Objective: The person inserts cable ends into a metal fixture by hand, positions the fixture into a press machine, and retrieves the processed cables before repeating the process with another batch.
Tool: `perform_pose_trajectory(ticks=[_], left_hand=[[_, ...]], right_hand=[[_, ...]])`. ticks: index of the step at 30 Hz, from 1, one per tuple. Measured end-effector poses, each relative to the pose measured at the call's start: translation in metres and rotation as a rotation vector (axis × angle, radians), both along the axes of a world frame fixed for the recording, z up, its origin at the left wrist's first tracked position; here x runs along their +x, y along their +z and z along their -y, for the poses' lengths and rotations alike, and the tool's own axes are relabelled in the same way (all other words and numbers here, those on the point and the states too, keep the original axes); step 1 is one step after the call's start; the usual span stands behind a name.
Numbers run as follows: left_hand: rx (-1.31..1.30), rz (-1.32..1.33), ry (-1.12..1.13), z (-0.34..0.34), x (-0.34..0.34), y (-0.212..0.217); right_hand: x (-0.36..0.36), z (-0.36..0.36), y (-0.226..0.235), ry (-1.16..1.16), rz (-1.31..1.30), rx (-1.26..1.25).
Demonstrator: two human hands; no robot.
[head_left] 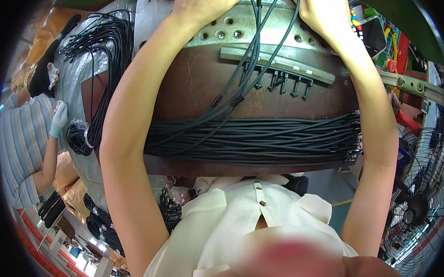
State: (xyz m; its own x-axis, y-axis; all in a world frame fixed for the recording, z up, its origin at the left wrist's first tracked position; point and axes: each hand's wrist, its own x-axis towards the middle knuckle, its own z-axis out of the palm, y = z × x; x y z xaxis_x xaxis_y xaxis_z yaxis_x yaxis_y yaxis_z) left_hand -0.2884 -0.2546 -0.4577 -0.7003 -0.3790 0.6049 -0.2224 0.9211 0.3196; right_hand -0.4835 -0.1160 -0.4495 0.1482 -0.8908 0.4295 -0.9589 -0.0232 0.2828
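Note:
At the upper edge my left hand (pixel 207 4) has its fingers drawn together against a black cable, their tips partly cut off by the frame. My right hand (pixel 324 8), across from it, pinches another black cable between thumb and fingers. Several loose black cables (pixel 251 70) run down from between both hands to a long bundle of black cables (pixel 252 139) lying across the brown work surface. Beneath the raised cables sits a grey metal bar (pixel 278 65) with a row of small black cable ends or plugs (pixel 282 84) along its near side. Behind it is a steel plate (pixel 229 31) with round holes.
More black cables (pixel 111 49) hang in a bunch at the left, over plastic sheeting. A co-worker in a striped shirt (pixel 26 142) and white glove (pixel 58 120) works there. To the right stand a fan (pixel 408 214), a metal rail (pixel 418 88) and a red button (pixel 391 66).

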Motion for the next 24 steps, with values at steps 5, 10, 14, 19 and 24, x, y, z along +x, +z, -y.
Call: perform_pose_trajectory(ticks=[5,10,14,19,24], left_hand=[[0.044,-0.080,0.015,0.006,0.002,-0.005],[-0.130,-0.092,0.061,0.003,0.006,-0.005],[-0.085,-0.060,0.029,0.004,0.002,-0.002],[-0.043,-0.097,-0.090,0.009,0.004,0.011],[0.033,-0.012,0.062,0.003,-0.002,0.001]], right_hand=[[0.003,0.006,0.006,-0.168,0.171,0.214],[0.003,0.001,0.015,0.101,0.423,-0.110],[0.009,0.004,0.021,0.049,0.673,-0.057],[0.004,0.014,0.019,-0.006,0.719,0.009],[0.009,0.000,0.005,-0.101,0.529,-0.131]])
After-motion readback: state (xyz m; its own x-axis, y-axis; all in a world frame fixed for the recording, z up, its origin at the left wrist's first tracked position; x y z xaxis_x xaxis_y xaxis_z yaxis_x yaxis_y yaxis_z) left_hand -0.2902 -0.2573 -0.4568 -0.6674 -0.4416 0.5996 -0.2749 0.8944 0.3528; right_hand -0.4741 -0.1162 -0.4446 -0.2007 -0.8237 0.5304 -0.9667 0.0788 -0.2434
